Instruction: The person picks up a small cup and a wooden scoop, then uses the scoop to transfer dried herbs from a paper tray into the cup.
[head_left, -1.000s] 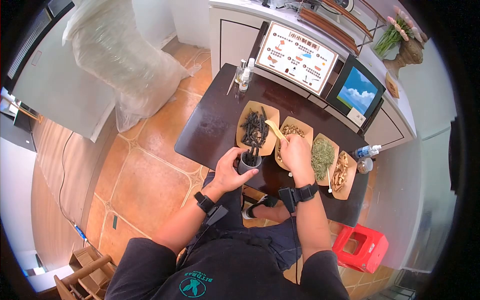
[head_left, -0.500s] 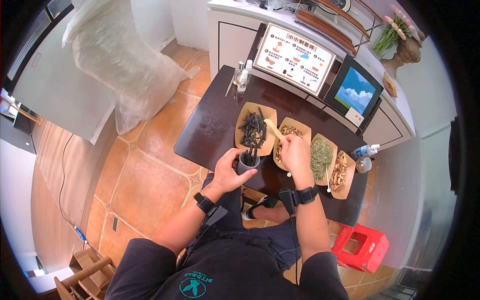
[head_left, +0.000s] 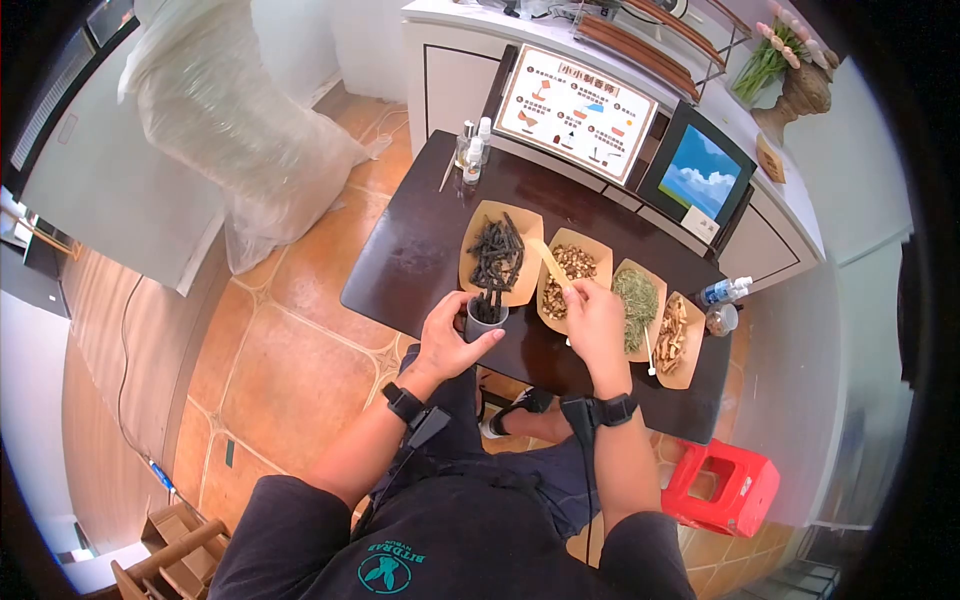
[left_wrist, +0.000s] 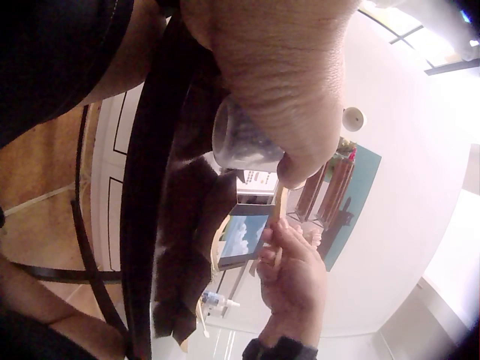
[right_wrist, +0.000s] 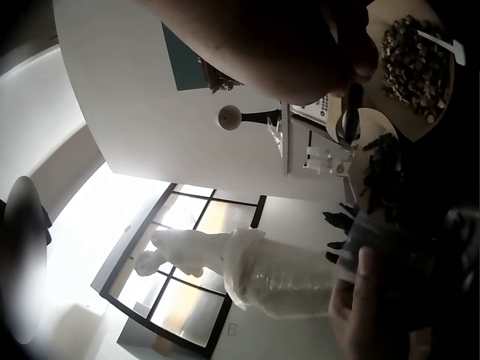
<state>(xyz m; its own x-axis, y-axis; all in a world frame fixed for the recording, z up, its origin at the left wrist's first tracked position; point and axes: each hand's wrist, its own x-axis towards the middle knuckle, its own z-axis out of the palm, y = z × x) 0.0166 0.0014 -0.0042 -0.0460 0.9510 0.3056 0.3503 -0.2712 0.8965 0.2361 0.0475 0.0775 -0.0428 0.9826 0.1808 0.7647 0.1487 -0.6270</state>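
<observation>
In the head view my left hand [head_left: 446, 338] grips a small translucent cup [head_left: 487, 320] at the table's front edge, with dark dried sticks poking out of its top. Beyond it lies a paper tray [head_left: 469, 262] of dark twisted sticks [head_left: 497, 250]. My right hand [head_left: 597, 325] pinches a pale wooden scoop [head_left: 549, 265], whose far end is over the gap between that tray and one of brown pieces [head_left: 574, 262]. The left wrist view shows the cup [left_wrist: 238, 142] below my left hand [left_wrist: 281, 67] and the right hand [left_wrist: 294, 274] beyond.
Trays of green herb [head_left: 636, 300] and pale chips [head_left: 671, 340] stand to the right, beside a jar [head_left: 721, 320]. Small bottles [head_left: 472, 160] stand at the back. A sign [head_left: 577, 112] and a screen [head_left: 697, 176] stand behind the table; a red stool [head_left: 722, 490] is at lower right.
The table and its contents have shifted slightly left in the head view. Both hands keep their holds on the cup and the scoop.
</observation>
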